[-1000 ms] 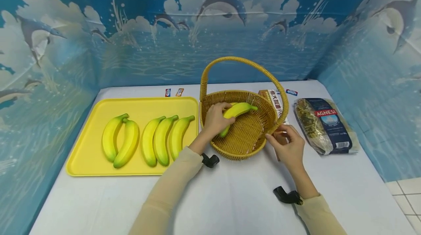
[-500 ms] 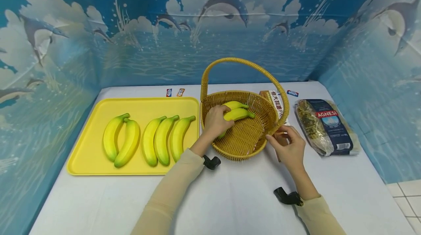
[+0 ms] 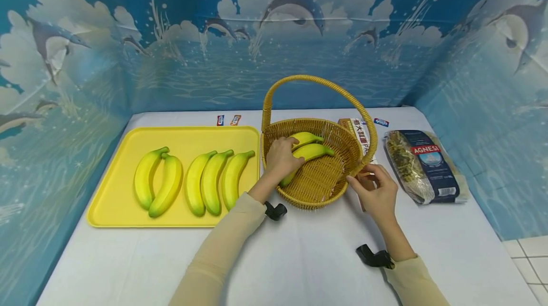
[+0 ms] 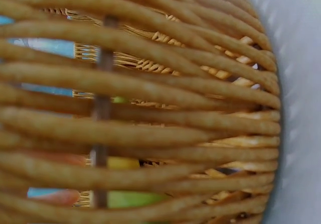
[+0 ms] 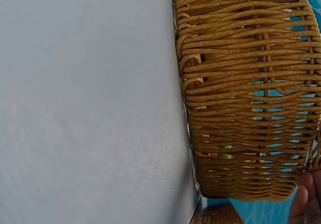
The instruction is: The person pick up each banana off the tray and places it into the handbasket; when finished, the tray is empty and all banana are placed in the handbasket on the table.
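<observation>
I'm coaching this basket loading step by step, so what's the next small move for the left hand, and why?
Probably loosen the grip and lift the left hand out of the basket. The banana it holds looks already laid on the basket floor beside another banana, while the right hand steadies the rim. Five bananas wait on the yellow tray.

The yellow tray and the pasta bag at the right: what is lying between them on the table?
In the head view, the wicker basket sits between the yellow tray and the pasta bag, with a box behind its right side.

Yellow tray point(image 3: 115, 211) holding five bananas point(image 3: 194, 182), pasta packet point(image 3: 424, 165), box point(image 3: 357, 132) behind, white table point(image 3: 299, 258)
</observation>
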Demonstrator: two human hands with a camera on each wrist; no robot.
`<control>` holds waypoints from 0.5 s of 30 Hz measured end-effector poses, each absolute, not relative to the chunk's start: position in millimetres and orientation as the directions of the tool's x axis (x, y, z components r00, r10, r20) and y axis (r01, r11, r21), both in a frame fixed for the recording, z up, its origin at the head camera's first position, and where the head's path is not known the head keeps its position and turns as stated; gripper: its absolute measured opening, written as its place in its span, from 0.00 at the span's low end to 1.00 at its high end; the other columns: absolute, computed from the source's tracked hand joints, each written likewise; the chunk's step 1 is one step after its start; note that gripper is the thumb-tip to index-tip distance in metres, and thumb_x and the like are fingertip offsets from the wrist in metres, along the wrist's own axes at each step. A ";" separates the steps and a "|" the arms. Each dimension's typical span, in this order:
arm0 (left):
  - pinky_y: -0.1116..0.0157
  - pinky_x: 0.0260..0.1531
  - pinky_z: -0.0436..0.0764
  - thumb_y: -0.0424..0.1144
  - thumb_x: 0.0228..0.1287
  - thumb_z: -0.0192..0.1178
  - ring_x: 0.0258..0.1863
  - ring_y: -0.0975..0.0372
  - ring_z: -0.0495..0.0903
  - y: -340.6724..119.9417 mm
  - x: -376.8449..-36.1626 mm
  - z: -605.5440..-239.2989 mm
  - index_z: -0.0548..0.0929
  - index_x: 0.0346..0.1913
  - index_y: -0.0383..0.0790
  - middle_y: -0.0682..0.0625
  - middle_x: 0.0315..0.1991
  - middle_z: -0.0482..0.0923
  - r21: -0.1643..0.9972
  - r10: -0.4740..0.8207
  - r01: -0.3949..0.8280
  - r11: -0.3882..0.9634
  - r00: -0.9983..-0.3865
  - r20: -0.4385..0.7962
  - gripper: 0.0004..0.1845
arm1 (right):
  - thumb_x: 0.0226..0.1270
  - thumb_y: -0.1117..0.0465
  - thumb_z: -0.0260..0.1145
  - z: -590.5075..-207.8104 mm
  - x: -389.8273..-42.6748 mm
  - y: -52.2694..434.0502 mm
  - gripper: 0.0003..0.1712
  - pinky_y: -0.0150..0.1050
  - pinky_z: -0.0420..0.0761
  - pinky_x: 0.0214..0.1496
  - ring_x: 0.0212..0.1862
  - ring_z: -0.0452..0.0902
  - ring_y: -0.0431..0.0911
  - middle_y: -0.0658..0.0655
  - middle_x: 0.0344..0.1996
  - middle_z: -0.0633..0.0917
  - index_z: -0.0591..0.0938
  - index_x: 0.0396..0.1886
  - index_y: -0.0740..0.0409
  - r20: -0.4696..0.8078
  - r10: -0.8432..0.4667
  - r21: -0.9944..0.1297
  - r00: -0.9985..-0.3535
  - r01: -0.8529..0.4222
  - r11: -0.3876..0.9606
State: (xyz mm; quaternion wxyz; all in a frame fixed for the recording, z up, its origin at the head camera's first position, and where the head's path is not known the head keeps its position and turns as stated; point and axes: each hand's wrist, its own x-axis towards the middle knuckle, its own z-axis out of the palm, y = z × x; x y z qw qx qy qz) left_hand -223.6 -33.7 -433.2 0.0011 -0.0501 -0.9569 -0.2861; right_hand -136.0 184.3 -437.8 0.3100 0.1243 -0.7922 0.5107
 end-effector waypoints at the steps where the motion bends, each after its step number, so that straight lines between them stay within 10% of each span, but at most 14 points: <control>1: 0.57 0.48 0.80 0.46 0.58 0.69 0.54 0.53 0.76 -34.4 -223.5 -433.0 0.80 0.59 0.46 0.47 0.54 0.79 0.554 0.094 0.098 0.827 -0.995 0.035 0.26 | 0.40 0.84 0.72 -437.8 -136.1 183.9 0.19 0.21 0.77 0.41 0.36 0.77 0.33 0.41 0.34 0.78 0.81 0.37 0.78 0.616 0.119 -0.734 -0.779 -0.513 0.445; 15: 0.55 0.41 0.79 0.38 0.59 0.66 0.44 0.52 0.78 -76.2 -173.1 -396.9 0.80 0.59 0.39 0.42 0.49 0.79 0.758 0.153 0.453 0.470 -0.887 0.435 0.23 | 0.42 0.85 0.71 -440.1 -136.8 182.9 0.19 0.21 0.77 0.41 0.36 0.78 0.33 0.37 0.35 0.79 0.81 0.38 0.78 0.613 0.118 -0.745 -0.781 -0.523 0.414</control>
